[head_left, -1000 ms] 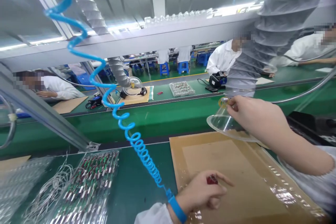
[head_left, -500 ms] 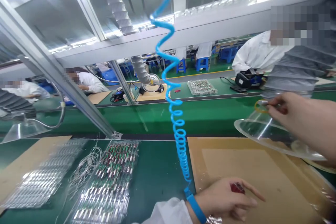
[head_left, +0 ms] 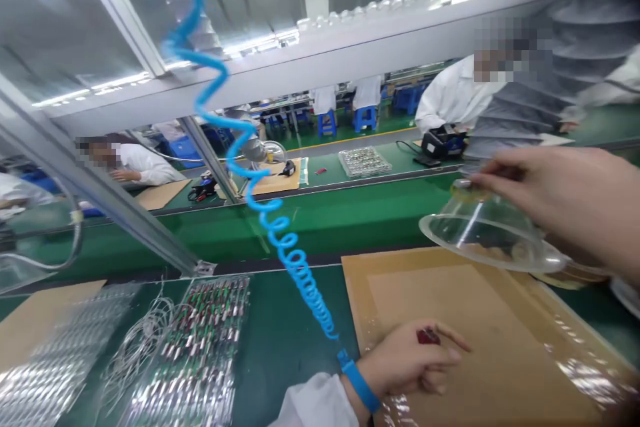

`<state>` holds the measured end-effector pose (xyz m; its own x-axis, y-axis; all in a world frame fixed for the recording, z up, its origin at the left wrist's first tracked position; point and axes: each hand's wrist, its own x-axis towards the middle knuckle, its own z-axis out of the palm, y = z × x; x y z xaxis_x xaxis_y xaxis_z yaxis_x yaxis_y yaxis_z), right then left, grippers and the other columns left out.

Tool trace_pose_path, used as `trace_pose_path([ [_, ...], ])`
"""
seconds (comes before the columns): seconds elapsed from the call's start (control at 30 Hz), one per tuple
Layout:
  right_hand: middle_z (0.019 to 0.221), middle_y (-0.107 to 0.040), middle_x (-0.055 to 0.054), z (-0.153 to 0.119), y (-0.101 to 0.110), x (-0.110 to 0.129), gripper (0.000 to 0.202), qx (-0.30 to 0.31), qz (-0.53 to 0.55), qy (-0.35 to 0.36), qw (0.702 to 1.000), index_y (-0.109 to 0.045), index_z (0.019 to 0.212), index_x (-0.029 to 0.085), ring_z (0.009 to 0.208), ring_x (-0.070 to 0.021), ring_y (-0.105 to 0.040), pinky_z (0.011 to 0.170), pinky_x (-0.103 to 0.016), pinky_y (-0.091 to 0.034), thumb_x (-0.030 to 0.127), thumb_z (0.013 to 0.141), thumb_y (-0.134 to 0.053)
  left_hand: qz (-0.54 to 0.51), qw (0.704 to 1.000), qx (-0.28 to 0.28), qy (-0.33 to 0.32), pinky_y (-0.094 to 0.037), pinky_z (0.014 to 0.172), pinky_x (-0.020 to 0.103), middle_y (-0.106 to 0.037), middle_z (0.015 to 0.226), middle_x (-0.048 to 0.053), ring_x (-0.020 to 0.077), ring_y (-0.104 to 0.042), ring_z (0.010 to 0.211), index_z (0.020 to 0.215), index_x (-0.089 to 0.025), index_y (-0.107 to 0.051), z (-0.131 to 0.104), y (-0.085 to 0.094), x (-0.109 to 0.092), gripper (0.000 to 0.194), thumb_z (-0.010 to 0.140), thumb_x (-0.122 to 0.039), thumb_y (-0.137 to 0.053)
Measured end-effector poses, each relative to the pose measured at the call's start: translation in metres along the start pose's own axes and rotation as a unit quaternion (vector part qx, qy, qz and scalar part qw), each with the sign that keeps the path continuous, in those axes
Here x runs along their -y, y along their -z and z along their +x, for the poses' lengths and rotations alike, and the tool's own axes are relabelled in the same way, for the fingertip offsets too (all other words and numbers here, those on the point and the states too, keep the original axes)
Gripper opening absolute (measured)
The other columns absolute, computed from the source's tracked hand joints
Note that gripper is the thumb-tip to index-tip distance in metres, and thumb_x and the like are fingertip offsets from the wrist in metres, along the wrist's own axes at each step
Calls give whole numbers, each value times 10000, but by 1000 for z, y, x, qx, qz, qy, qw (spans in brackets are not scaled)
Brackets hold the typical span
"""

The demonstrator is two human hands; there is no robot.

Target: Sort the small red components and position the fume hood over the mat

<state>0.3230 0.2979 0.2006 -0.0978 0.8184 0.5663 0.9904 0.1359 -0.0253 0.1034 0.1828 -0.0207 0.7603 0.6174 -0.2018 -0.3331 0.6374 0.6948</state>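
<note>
My left hand [head_left: 407, 360], with a blue coiled-cord strap [head_left: 363, 383] at the wrist, is over the brown board [head_left: 480, 320]. A small dark red piece [head_left: 429, 335] shows between its thumb side and fingers, and the index finger points outward. My right hand [head_left: 545, 193] pinches the top of a clear funnel-shaped hood [head_left: 480, 230] near its yellowish ring. The hood hangs below a grey ribbed duct [head_left: 515, 107], above the board's far right part.
Trays of small parts [head_left: 200, 340] and white cables [head_left: 143, 340] lie on the left of the green table. A metal post [head_left: 125, 193] slants at left. Across the divider, a person in white [head_left: 450, 97] sits by a black device [head_left: 443, 140].
The view has shifted. The hood sits more upright and lower in my right hand, and the duct has swung with it. My left hand keeps the red piece.
</note>
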Motion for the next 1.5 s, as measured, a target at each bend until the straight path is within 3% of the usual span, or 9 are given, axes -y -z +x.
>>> trace_pose_path([
  [0.07,653,-671,-2,3,14,15,211,-22,29,-14,999,-708,773,268,600,-196,-571,547,-296,-316,461,851,-678,0,1000,-3,-9,-139,447,249,-300,492,-124,38,-169,413,1079,-155,-661,0,0,1,388,768,-280,-855],
  [0.17,708,-712,18,9,15,20,137,-40,98,-13,994,-718,819,255,670,-167,-626,594,-275,-364,382,865,-692,4,1000,-9,-16,-136,437,250,-285,486,-131,37,-145,405,1062,-147,-650,-1,-2,1,369,776,-281,-841],
  [0.3,755,-731,3,10,10,15,160,1,69,-27,997,-698,832,246,682,-172,-606,587,-285,-324,396,879,-675,10,1000,-10,-16,-148,433,247,-295,479,-134,33,-154,394,1054,-142,-629,-2,-5,0,412,760,-322,-854],
  [0.53,780,-707,-28,-1,19,22,268,76,12,-62,995,-663,868,234,624,-165,-533,571,-310,-249,481,929,-578,9,1000,-14,-6,-139,443,246,-308,470,-133,33,-166,391,1059,-144,-607,-2,-6,-1,439,759,-341,-859],
  [0.93,698,-650,-16,-5,4,20,228,31,-52,-43,997,-569,844,225,561,-155,-438,546,-292,-181,430,938,-538,-16,1000,2,-25,-118,441,244,-306,523,-117,37,-151,414,1066,-141,-609,-2,-5,1,346,804,-248,-807],
  [1.1,685,-661,-10,-7,-2,18,224,18,-56,-29,998,-586,845,222,535,-155,-471,526,-294,-170,416,945,-536,-24,999,8,-30,-114,439,246,-305,526,-113,39,-151,415,1062,-139,-612,-1,-4,1,327,810,-234,-797],
  [1.3,804,-727,-24,-9,-6,18,187,-10,-82,9,997,-598,1064,232,601,-196,-591,519,-302,-153,365,970,-507,-16,1000,5,-22,-117,444,247,-308,527,-116,37,-150,412,1064,-141,-606,-2,-6,0,346,804,-257,-804],
  [1.5,869,-743,3,-8,-7,15,182,21,-50,22,998,-621,912,255,664,-201,-621,517,-293,-174,345,974,-475,-23,1000,2,-19,-106,447,247,-312,530,-116,34,-154,417,1061,-140,-603,-2,-7,-2,373,789,-268,-823],
])
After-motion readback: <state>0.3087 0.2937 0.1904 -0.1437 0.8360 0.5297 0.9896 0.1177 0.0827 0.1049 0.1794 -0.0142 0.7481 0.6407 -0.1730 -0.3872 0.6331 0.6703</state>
